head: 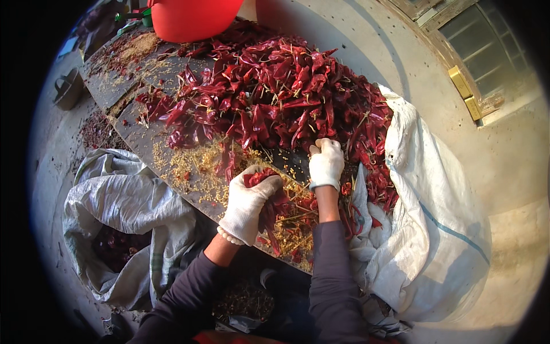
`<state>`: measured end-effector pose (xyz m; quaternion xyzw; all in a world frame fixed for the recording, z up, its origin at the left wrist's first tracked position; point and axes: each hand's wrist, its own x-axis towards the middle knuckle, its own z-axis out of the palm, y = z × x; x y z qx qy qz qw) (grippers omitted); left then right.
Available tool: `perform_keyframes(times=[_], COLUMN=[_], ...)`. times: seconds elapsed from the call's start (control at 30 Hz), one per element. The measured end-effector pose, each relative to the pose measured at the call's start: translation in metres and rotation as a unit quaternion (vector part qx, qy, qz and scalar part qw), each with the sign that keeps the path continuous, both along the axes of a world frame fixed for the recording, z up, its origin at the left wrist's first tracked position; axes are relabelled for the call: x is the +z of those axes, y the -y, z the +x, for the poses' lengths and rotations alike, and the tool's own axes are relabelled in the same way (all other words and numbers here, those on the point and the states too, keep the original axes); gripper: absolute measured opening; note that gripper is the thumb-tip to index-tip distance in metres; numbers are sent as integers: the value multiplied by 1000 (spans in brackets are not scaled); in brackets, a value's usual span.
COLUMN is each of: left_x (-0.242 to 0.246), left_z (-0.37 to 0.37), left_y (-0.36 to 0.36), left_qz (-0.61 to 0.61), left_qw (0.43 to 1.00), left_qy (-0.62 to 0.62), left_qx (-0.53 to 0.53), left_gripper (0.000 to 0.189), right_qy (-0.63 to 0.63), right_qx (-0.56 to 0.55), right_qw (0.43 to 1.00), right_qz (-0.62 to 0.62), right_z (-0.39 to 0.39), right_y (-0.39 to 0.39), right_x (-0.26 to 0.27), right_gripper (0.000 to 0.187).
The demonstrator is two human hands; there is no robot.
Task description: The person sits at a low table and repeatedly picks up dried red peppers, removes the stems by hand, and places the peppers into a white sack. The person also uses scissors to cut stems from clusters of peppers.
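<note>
A large heap of dried red chili peppers covers the board table. My left hand, in a white knit glove with a beaded bracelet at the wrist, is closed around several dried red chilies above the near edge. To its right, my gloved right hand touches or nearly touches the front of the heap; its fingertips are curled away from view, so whether they hold a pepper cannot be told. Yellow chili seeds and stem bits lie scattered around both hands. Red-handled scissors seem to lie right of my right forearm.
A full white woven sack leans at the right against the table. An open woven sack with dark red contents stands at the lower left. A red plastic container sits at the heap's far side, and a dark basket on the floor.
</note>
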<state>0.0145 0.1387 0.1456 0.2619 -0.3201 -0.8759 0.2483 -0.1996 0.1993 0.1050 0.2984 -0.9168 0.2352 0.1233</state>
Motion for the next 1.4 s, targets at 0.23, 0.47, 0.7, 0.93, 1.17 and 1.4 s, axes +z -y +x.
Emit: perform_keyframes(times=[0.23, 0.47, 0.7, 0.93, 1.17, 1.4], left_x=[0, 2, 6, 1, 0, -19], left_z=[1, -1, 8, 6, 4, -1], left_y=[4, -2, -5, -11, -16, -13], left_qz=[4, -6, -2, -90, -199, -252], left_qw=[1000, 999, 985, 975, 964, 960], left_qy=[2, 0, -46, -84, 5, 45], left_qx=[-4, -43, -166, -183, -179, -111], left_gripper=[12, 15, 24, 52, 38, 27], right_qy=[-20, 228, 461, 594, 464, 170], right_qx=[-40, 44, 203, 178, 189, 206], right_qw=[998, 929, 748, 689, 798, 923], right_qz=[37, -288, -433, -375, -334, -277], right_z=[-10, 25, 108, 99, 107, 117], right_y=[10, -54, -77, -88, -89, -85], right_x=[-7, 19, 41, 31, 24, 53], right_gripper=[30, 16, 37, 35, 15, 19])
